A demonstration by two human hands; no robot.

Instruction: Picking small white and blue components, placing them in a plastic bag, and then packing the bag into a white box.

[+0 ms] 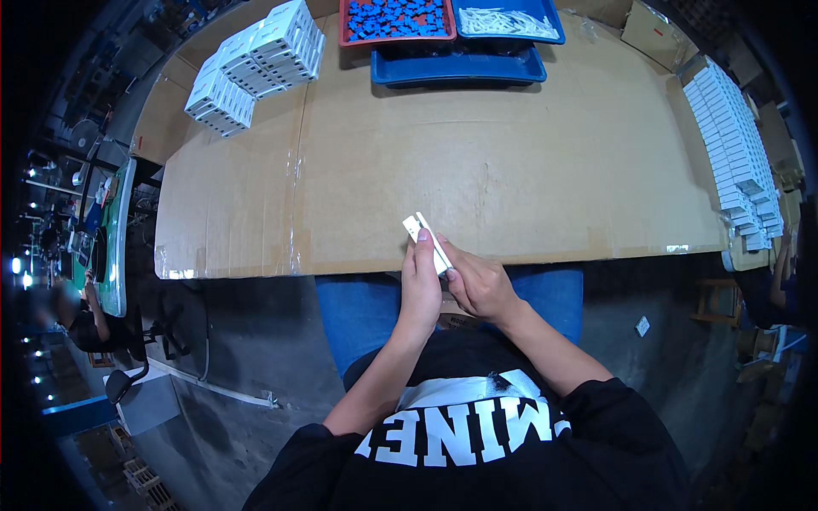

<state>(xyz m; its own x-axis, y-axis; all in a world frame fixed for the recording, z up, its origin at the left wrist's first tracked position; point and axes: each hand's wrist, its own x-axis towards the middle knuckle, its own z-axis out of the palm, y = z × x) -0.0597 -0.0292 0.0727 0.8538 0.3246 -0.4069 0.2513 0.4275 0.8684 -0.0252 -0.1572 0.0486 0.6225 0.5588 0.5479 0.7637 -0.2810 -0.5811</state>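
Observation:
Above the table's near edge, a small white rectangular plastic piece [432, 243] is held tilted between my two hands. My left hand [421, 288] is closed on its left side, with the thumb lying along the top. From the right, my right hand [479, 282] grips the same piece, its thumb at the lower end and the fingers curled behind. The piece has a long narrow slot or seam along it. Its underside and most of my fingertips are hidden. The cardboard-covered table [511, 187] stretches out in front of my hands.
At the far left stand stacked white block-shaped units [256, 64]. Far ahead are a red tray [344, 41] of small blue parts, a blue tray [558, 39] of white slender parts, and another blue tray [460, 82] before them. More white units [734, 157] are piled at right. A person [94, 319] sits at left.

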